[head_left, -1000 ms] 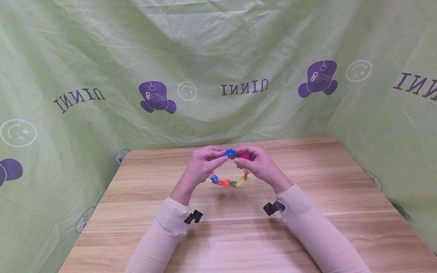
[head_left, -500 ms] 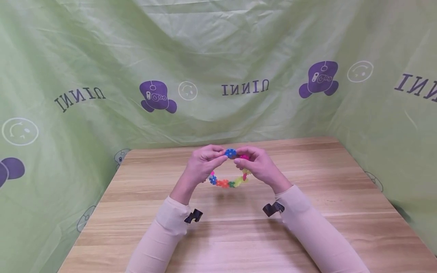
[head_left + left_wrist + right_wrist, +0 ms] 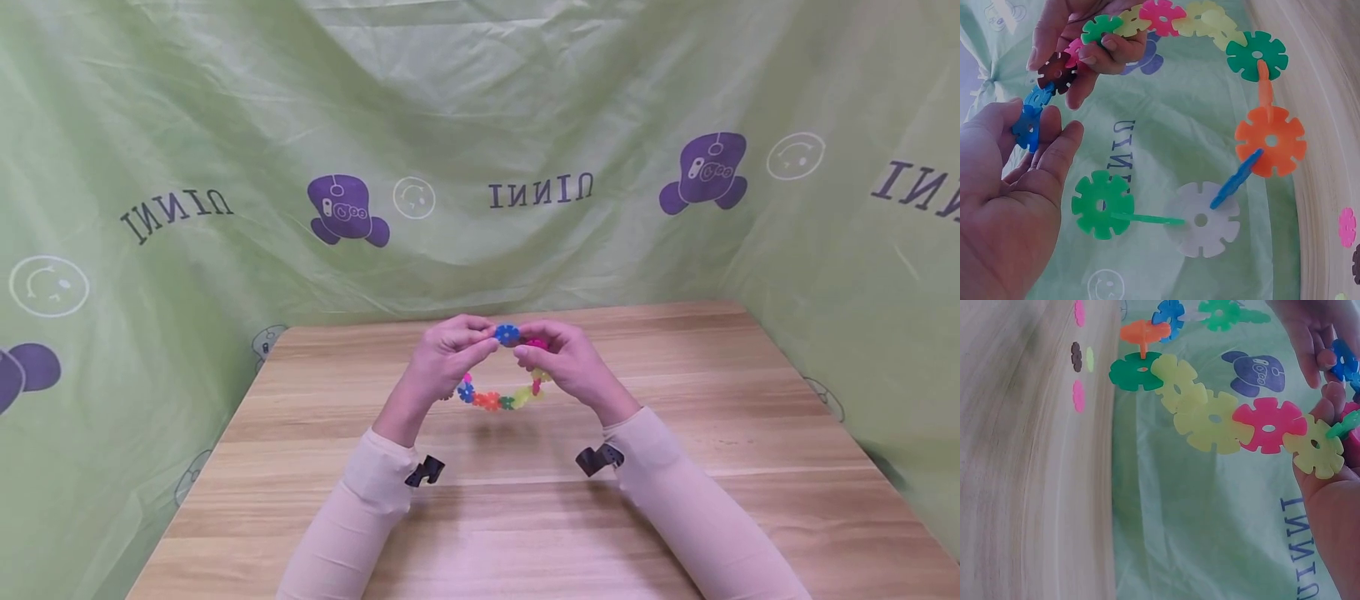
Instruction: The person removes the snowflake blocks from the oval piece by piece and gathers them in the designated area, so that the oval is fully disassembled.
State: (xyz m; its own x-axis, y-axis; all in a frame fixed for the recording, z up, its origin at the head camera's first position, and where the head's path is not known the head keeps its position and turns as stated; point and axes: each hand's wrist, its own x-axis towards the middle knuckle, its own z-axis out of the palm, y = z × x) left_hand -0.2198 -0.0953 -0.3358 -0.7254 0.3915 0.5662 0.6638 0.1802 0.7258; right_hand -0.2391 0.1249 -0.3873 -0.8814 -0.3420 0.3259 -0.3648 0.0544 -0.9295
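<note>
A chain of colourful snowflake discs [image 3: 498, 400] hangs in a loop between my two hands above the wooden table [image 3: 750, 417]. My left hand [image 3: 486, 342] pinches a blue disc [image 3: 507, 334] at one end of the chain; in the left wrist view the blue disc [image 3: 1027, 125] sits between the thumb and fingers. My right hand [image 3: 527, 350] pinches the other end, with a brown disc [image 3: 1057, 72] and a pink one at its fingertips. The two ends are close together. Yellow, pink, green, orange and white discs [image 3: 1213, 419] make up the loop.
A few loose discs [image 3: 1078, 395] lie on the table beyond the hands, pink, brown and yellow-green. Green printed cloth [image 3: 525, 125] walls the table at the back and on both sides. Pale sleeves cover both forearms.
Both hands stay almost still at the same spot. The hanging loop has shifted slightly up and to the left.
</note>
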